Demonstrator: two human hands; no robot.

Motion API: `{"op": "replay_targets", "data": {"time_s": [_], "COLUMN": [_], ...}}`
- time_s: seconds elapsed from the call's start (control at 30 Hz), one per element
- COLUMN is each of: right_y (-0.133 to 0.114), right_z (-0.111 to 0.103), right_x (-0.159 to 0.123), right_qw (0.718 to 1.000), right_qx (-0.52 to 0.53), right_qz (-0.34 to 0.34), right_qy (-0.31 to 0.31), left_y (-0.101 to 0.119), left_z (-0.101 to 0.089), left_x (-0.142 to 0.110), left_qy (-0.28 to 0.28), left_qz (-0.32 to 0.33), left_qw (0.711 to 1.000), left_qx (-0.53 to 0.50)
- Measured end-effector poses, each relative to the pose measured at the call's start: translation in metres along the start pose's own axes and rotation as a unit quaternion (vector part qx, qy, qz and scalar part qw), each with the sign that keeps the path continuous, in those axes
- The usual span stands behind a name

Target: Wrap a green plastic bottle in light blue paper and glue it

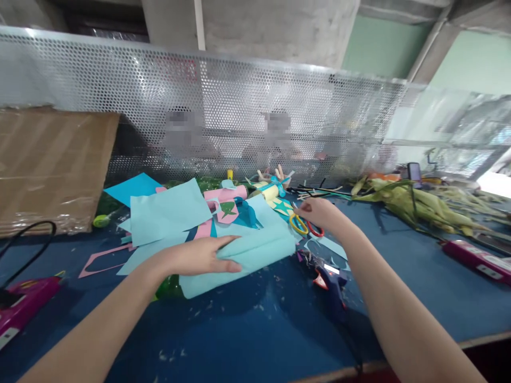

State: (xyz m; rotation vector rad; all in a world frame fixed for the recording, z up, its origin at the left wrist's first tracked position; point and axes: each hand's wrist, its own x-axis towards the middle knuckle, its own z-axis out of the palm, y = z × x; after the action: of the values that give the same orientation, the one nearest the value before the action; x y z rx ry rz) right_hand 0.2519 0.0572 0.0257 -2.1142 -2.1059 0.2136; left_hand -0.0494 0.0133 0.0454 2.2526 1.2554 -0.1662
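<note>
A light blue paper sheet (255, 247) lies curled over on the table, its near edge folded into a loose roll. My left hand (199, 255) grips the sheet's left part, with the thumb in front and the fingers behind the fold. My right hand (321, 213) is closed over the middle of a pair of scissors (299, 224) with yellow and red handles; its fingertips partly hide the blades. Just below lies a dark blue glue gun (331, 282). Another light blue sheet (167, 210) and a pink cut-out with a green shape (227, 211) lie behind my left hand.
Magenta tools lie at the left (27, 306) and right (477, 258). Corn husks (419, 205) are piled at the right, near a phone (414, 174). A brown cardboard piece (51, 170) leans against the perforated metal screen (255, 101). People show faintly behind it.
</note>
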Motion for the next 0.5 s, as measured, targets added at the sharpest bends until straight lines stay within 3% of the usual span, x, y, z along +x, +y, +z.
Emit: {"op": "replay_targets", "data": {"time_s": [0.1, 0.23, 0.4, 0.5], "right_y": [0.021, 0.028, 0.031, 0.036], "right_z": [0.014, 0.030, 0.035, 0.031], "right_x": [0.016, 0.024, 0.028, 0.027], "right_qw": [0.996, 0.988, 0.987, 0.991], "right_qx": [-0.033, -0.044, -0.038, -0.031], "right_qz": [0.064, 0.102, 0.120, 0.111], "right_qy": [-0.061, -0.105, -0.102, -0.065], "left_y": [-0.008, -0.016, -0.023, -0.027], "left_z": [-0.002, -0.001, -0.006, -0.011], "left_x": [0.003, 0.005, -0.002, -0.005], "left_qy": [0.016, 0.037, 0.089, 0.108], "left_qz": [-0.035, -0.020, 0.006, 0.024], "left_qw": [0.999, 0.999, 0.995, 0.986], "left_qx": [0.003, -0.011, -0.052, -0.127]}}
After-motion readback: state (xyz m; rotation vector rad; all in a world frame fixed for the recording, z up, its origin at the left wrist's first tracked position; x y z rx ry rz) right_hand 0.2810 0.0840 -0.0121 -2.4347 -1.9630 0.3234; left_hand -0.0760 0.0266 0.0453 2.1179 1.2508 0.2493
